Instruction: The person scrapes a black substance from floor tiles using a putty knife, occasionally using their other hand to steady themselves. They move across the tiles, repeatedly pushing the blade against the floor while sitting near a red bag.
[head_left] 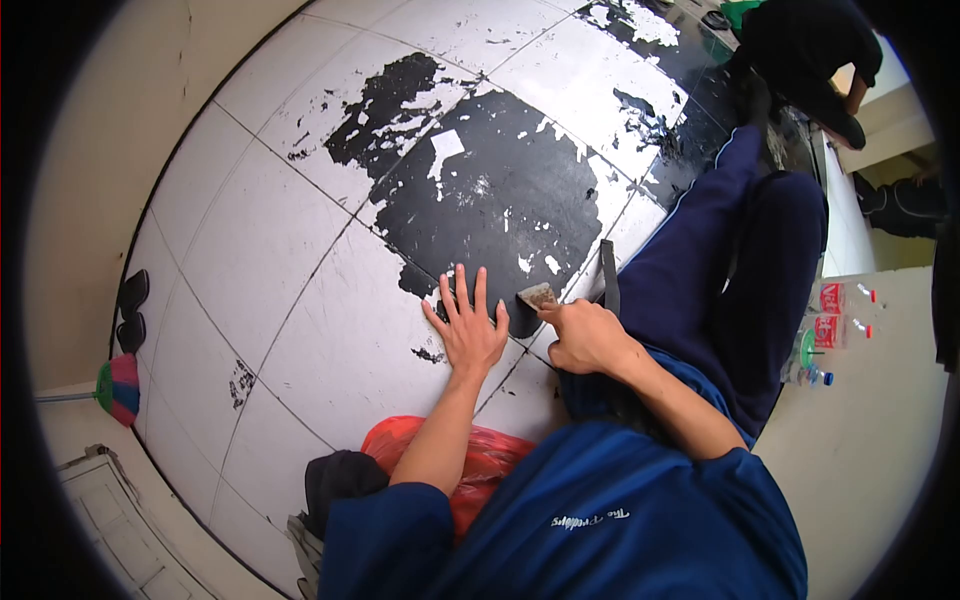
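My left hand lies flat with fingers spread, at the lower edge of a large black patch on the white tiled floor. Just to its right, my right hand grips a scraper, index finger stretched along it. The scraper's pale, worn blade points at the black patch; its handle is hidden in my fist. Beside my right hand, close to my leg, is a dark flat strip. White flecks and ragged pale edges break up the black patch.
Another person in dark clothes is at the upper right. Plastic bottles stand at right. A red plastic bag and dark cloth lie by my left arm. A colourful broom and black footwear are along the left wall.
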